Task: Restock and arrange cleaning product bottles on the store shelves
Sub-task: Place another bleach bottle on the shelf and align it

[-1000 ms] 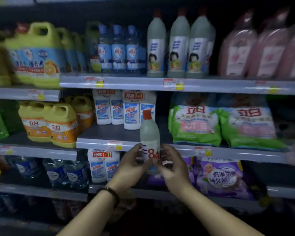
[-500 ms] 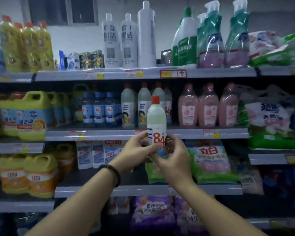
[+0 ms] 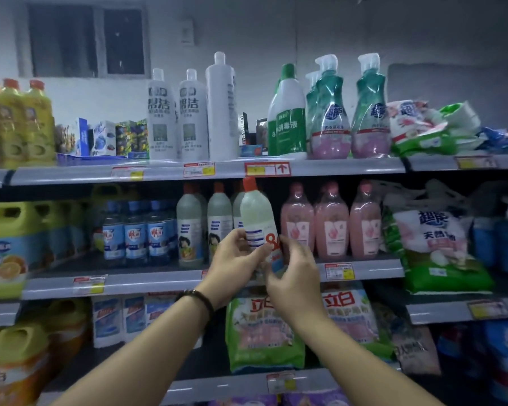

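I see the middle shelf [image 3: 159, 281] behind my hands: red-capped bottles [image 3: 189, 230] stand left of them, pink bottles [image 3: 332, 224] right, blue bottles [image 3: 135, 232] farther left.

My left hand [image 3: 237, 260] covers the lower left of the bottle [image 3: 257, 218], and my right hand [image 3: 295, 273] hides its base, so only part of the red label number shows. The yellow jugs [image 3: 3, 247] are cut off by the left edge and blurred. The price tags [image 3: 339, 271] are too small to read
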